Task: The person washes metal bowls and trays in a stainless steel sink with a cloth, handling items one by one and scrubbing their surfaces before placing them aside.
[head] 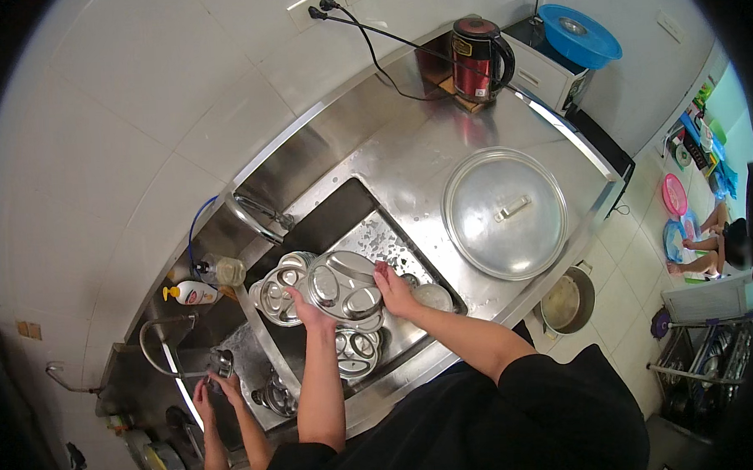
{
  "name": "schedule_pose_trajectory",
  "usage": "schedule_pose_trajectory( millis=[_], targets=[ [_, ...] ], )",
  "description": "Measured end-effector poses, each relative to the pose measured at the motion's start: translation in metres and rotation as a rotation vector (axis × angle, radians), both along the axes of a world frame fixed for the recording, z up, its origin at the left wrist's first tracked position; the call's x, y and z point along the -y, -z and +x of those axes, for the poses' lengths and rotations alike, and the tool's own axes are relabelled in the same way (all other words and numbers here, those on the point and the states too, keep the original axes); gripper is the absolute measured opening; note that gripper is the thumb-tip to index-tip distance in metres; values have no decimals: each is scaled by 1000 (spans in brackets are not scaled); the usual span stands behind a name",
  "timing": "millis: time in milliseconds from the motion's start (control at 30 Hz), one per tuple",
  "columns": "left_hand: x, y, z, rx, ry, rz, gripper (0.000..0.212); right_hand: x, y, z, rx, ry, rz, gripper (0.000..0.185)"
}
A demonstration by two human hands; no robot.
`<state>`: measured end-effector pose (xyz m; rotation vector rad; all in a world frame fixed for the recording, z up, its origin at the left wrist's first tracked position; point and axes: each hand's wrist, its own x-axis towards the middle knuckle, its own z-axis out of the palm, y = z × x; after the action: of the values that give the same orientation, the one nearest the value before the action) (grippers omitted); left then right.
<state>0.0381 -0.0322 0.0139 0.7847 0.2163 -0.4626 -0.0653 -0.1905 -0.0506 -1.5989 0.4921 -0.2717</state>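
Note:
Over the right basin of a stainless steel sink, my left hand and my right hand hold a round divided metal tray between them, one hand at each side of its rim. It is tilted, and its compartments show. Below and to its left is a stack of similar trays. Another stack of divided trays sits in the basin close to my left forearm. A round bowl-like item lies in the basin beside my right wrist, partly hidden by it.
A large metal lid lies on the counter, with a red electric kettle behind it. A curved faucet reaches over the sink. At the left basin, a co-worker's hands hold a metal item. A big pot stands on the floor.

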Motion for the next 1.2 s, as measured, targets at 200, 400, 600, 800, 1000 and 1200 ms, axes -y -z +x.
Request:
schedule_pose_trajectory(
  millis=[200,400,600,800,1000,1200],
  targets=[
    [11,-13,-1,-47,-98,86,80,-12,-36,-6,212,0,-250,46],
    [24,2,0,55,-179,239,76,-26,-64,-8,400,-285,-655,48],
    [25,-25,-22,-121,-182,45,73,11,-10,11,156,-51,-474,46],
    [8,-14,-16,-176,-222,20,80,-5,-3,12,182,-52,-149,49],
    [7,-19,-15,-246,-147,47,73,-23,14,-11,127,137,117,33],
    [-25,31,-33,-181,-90,166,67,19,7,-15,-137,86,1138,19]
  ],
)
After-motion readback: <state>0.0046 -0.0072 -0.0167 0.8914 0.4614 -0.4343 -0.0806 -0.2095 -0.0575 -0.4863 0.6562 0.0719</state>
